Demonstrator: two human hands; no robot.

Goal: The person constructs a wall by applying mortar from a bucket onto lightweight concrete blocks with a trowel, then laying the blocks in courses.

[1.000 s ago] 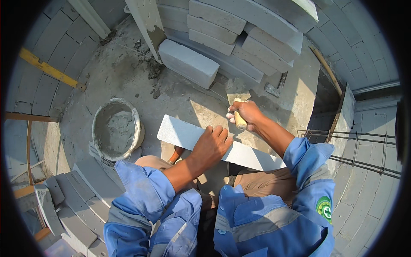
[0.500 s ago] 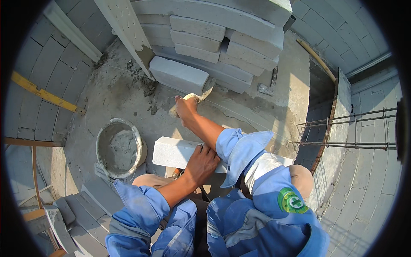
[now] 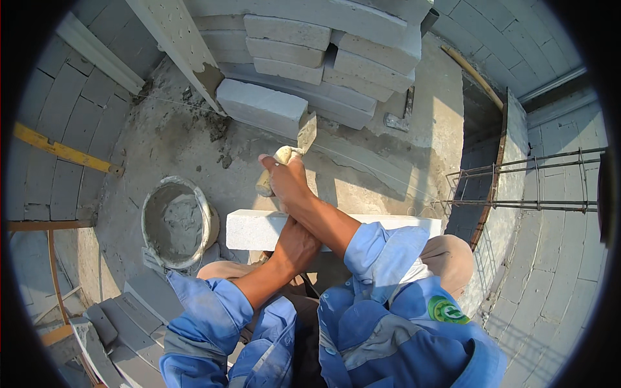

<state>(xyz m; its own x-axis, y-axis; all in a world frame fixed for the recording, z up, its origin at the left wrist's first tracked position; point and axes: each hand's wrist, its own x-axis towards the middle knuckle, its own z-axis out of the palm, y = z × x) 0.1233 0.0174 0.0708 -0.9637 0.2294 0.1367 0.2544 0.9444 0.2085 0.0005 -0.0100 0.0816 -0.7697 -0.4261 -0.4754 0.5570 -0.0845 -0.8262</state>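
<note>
A masonry trowel is in my right hand (image 3: 287, 180), which is closed round its handle. The trowel's blade (image 3: 307, 133) stands at the right end of a white block (image 3: 260, 107) lying on the floor by the stacked blocks. My left hand (image 3: 296, 244) grips a second long white block (image 3: 249, 229) lying crosswise in front of my knees. The right forearm crosses above this hand and hides its fingertips. To the left sits a round bucket (image 3: 211, 238) holding grey mortar (image 3: 183, 220).
Blocks (image 3: 288, 27) are stacked at the far side, beside a pale upright post (image 3: 169, 45). A string line (image 3: 362, 169) runs low across the floor. On the right, a rebar cage (image 3: 537, 204) juts over an opening. Grey blocks (image 3: 132, 317) lie at lower left.
My right hand has turned, so the trowel blade stands steeper at the block's end. The block under my left hand has swung more level across my knees. The whole view has shifted slightly.
</note>
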